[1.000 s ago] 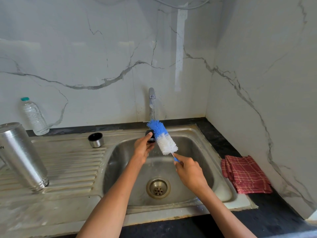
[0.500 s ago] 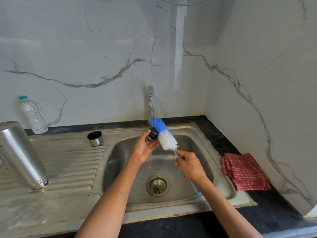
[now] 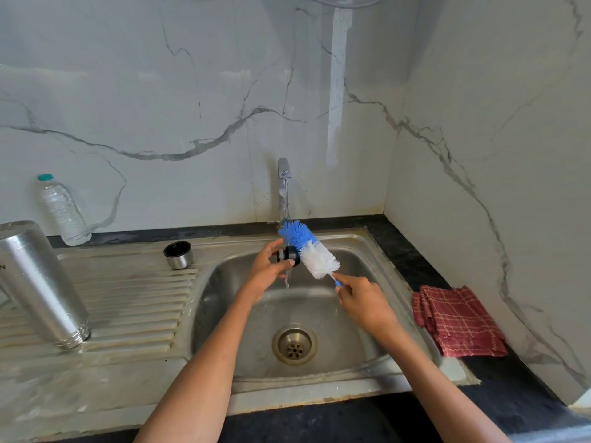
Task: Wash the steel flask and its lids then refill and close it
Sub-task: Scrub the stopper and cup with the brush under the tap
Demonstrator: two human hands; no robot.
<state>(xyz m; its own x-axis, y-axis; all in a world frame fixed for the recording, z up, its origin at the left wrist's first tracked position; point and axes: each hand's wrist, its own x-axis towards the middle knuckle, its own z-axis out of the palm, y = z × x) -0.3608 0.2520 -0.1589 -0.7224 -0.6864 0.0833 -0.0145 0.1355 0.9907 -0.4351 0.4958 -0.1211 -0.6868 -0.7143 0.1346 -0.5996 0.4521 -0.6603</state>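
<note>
Only the head view here, looking down into the sink [image 3: 380,251]. Compared to half a second back, not much has shifted: the left hand [image 3: 267,270] and the small black lid [image 3: 289,254] are in pretty much the same spot over the basin, and the bottle brush [image 3: 308,249] is still laid against the lid, blue tip up toward the tap [image 3: 284,187], white part lower down. The right hand [image 3: 364,303] looks like it's slid a touch closer along the handle, so less of the blue handle shows now than before. A second ago the brush was sitting a bit lower and further from the tap, so the whole thing has crept up under the spout.

Grip-wise: the left hand has its thumb and fingers curled around the black lid, pinching it at the edges right under a thin stream of water from the tap. The right hand is closed around the blue brush handle just below the white bristles, fingers wrapped tight. Bristles are touching the lid on its right side.

The steel flask [image 3: 41,282] is standing mouth-down on the ribbed drainboard at the far left, well apart from the hands. The steel cap [image 3: 177,254] sits open side up on the drainboard near the basin's back left corner. A plastic water bottle [image 3: 62,212] stands against the wall behind the flask, and a folded red checked cloth [image 3: 460,321] lies on the dark counter right of the sink.
</note>
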